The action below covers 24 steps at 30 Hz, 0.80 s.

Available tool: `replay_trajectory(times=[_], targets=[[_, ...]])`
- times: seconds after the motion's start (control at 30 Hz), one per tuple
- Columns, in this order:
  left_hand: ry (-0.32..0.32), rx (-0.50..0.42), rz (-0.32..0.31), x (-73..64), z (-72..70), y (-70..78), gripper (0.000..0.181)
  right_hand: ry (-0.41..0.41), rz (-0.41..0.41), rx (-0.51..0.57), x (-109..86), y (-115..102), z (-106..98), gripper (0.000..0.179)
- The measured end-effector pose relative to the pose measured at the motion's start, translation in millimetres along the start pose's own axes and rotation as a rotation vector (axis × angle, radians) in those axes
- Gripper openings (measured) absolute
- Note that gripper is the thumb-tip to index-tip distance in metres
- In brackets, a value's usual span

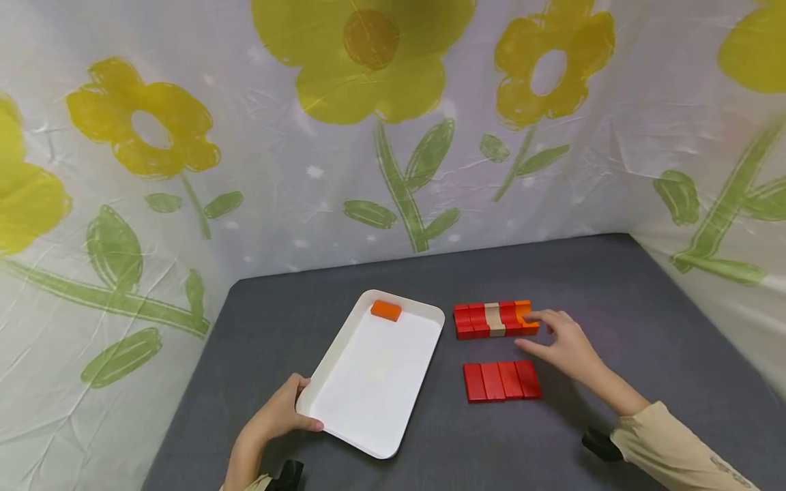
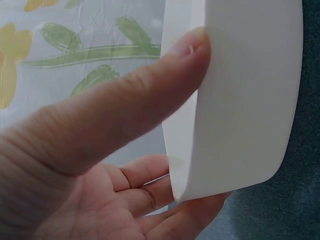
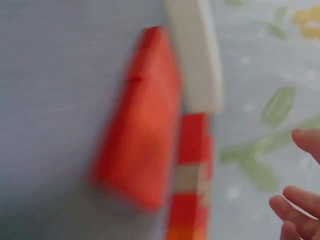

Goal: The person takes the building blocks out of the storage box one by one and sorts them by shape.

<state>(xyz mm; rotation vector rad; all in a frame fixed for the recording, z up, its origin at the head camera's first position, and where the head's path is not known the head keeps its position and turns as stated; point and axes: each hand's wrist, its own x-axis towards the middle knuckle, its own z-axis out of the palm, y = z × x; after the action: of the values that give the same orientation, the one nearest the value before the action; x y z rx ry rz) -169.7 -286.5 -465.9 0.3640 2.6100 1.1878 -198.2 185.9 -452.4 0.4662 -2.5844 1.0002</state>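
At the near left corner of a white tray [image 1: 368, 382], my left hand [image 1: 279, 412] grips it. In the left wrist view the thumb presses one outer wall of that corner and the fingers bend round the other side. An orange block [image 1: 385, 311] lies inside the tray at its far end. My right hand [image 1: 568, 344] hovers at the right end of a row of blocks with curved hollows, thumb and fingers spread with nothing between them. The row has red blocks [image 1: 477, 320], a beige block [image 1: 495, 320] and an orange end block [image 1: 523, 315].
Several flat red blocks [image 1: 502, 381] lie side by side nearer to me, in front of the hollowed row. Everything rests on a dark grey table [image 1: 430, 443]. A flower-printed curtain [image 1: 276, 204] hangs behind the table and along its sides.
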Motion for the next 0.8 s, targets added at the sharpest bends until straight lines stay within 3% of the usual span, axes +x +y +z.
replay_trajectory(times=[0.2, 0.4, 0.53, 0.8], targets=[[-0.001, 0.030, -0.016, 3.7, 2.4, 1.4, 0.068, -0.006, 0.024, 0.174, 52.6, -36.9, 25.1, 0.042], [0.006, 0.001, -0.021, 3.5, 5.2, 2.1, 0.068, -0.021, -0.048, 0.260, 95.1, -69.9, 72.3, 0.045], [0.013, 0.005, -0.020, 3.7, 3.4, 2.6, 0.068, -0.040, -0.032, 0.287, 113.3, -85.7, 108.7, 0.050], [0.024, 0.026, -0.021, 1.2, 1.0, 1.1, 0.068, -0.166, 0.121, 0.251, 131.9, -95.8, 158.8, 0.046]])
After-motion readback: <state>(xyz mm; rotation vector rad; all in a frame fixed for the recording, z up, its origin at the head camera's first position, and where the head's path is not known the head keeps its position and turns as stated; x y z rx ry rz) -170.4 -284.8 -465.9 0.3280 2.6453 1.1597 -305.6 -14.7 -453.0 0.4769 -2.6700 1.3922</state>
